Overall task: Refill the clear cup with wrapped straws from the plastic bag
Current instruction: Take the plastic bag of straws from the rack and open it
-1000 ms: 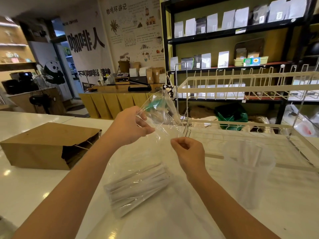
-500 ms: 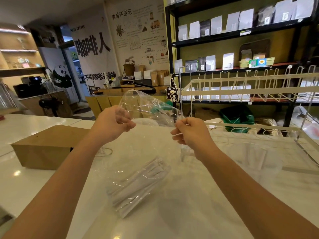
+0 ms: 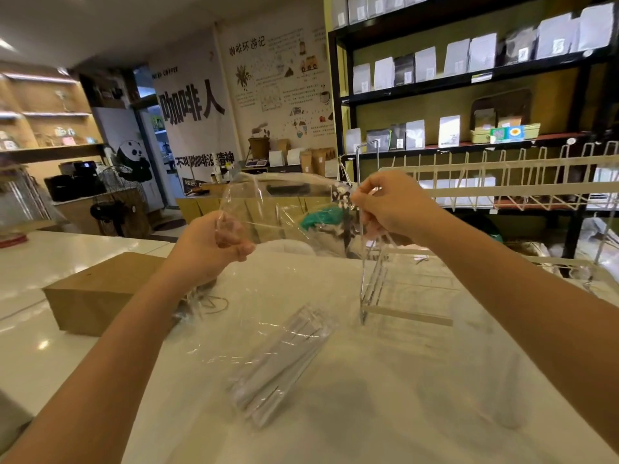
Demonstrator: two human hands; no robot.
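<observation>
A clear plastic bag [image 3: 288, 289] hangs between my two hands above the white counter, its mouth pulled wide. My left hand [image 3: 214, 246] pinches the left edge of the mouth. My right hand [image 3: 392, 205] grips the right edge, higher up. A bundle of white wrapped straws [image 3: 281, 360] lies slanted at the bottom of the bag, near the counter. The clear cup is behind my right forearm and I cannot make it out.
A brown paper bag [image 3: 100, 293] lies on its side on the counter [image 3: 50, 360] at the left. A cream wire dish rack [image 3: 485, 189] stands at the right, close behind my right hand. Dark shelves with pouches [image 3: 469, 72] fill the back right.
Both hands have moved apart and risen, stretching the bag's mouth wider. My right hand climbed most. The straw bundle stays at the bottom of the bag.
</observation>
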